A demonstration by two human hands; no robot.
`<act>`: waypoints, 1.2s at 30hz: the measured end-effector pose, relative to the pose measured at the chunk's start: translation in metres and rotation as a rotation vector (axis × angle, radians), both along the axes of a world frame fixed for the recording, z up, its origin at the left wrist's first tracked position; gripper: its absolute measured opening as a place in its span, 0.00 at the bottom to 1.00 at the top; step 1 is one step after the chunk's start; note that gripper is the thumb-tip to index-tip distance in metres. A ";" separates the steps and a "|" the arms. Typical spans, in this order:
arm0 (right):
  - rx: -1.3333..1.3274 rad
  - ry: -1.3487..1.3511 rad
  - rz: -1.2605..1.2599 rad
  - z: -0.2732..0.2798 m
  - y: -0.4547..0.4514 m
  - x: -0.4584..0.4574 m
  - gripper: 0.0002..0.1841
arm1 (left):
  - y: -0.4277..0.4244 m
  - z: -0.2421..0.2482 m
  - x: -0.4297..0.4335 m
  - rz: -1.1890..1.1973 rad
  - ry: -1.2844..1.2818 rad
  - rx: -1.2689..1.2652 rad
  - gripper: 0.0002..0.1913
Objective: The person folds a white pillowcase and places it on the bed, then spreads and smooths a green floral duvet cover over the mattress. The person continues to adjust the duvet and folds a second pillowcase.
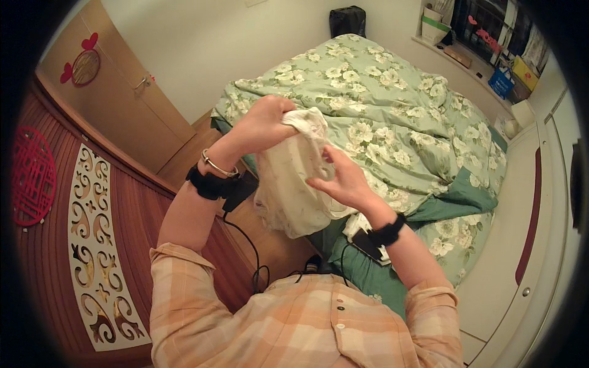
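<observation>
My left hand point(266, 125) grips the gathered upper edge of a thin, off-white cloth item point(294, 184), perhaps a garment. From there the fabric hangs in loose folds over the floor beside the bed, its lower left part looking sheer. Against its right side is my right hand point(345, 178), thumb and forefinger spread apart; its other fingers are partly hidden. A fold of the cloth runs below that palm. Some white fabric point(356, 225) lies on the bed's near edge, partly covered by my right wrist and its black strap device.
A bed with a green floral quilt point(359, 133) fills the middle. Red-brown slatted panelling point(133, 221) and a wooden door point(133, 87) stand left. White cabinet doors point(501, 276) line the right. Black cables point(251, 244) hang from my wrist devices. Bags sit on the windowsill point(469, 69).
</observation>
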State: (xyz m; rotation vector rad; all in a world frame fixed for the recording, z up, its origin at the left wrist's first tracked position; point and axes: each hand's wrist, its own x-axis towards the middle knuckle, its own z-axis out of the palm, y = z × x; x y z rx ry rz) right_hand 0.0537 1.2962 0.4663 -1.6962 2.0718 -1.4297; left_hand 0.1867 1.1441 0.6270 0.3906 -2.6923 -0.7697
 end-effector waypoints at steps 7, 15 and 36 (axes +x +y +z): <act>0.006 0.059 -0.285 0.025 -0.001 -0.062 0.08 | -0.029 -0.011 0.008 0.098 -0.081 -0.356 0.12; 0.230 0.304 -0.350 0.049 0.017 -0.091 0.08 | -0.048 -0.023 0.034 -0.065 -0.175 0.214 0.07; 0.929 -1.235 -0.059 -0.283 0.158 -0.001 0.51 | -0.010 0.053 0.012 -0.553 0.591 1.175 0.19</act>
